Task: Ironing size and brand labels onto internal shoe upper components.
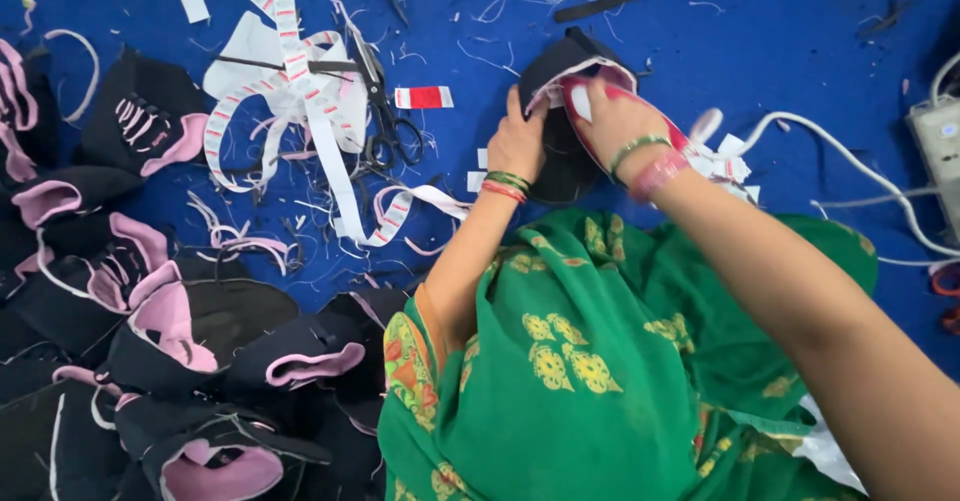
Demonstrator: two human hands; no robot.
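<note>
Item, from my remote seat: a black shoe upper (560,111) with red-and-white lining, lying on the blue cloth floor (780,31) ahead of my green garment (600,361). Its lower half is hidden behind both hands, so I cannot make out its full shape.

Left hand (517,144): fingers curled against the upper's left edge, gripping it; fingertips hidden.

Right hand (615,121): fingers closed over the lined opening, pinching it.

Nearby: scissors (385,111) among red-and-white label tape (300,81); a heap of black-and-pink uppers (150,331) at left, cut off by the frame.
</note>
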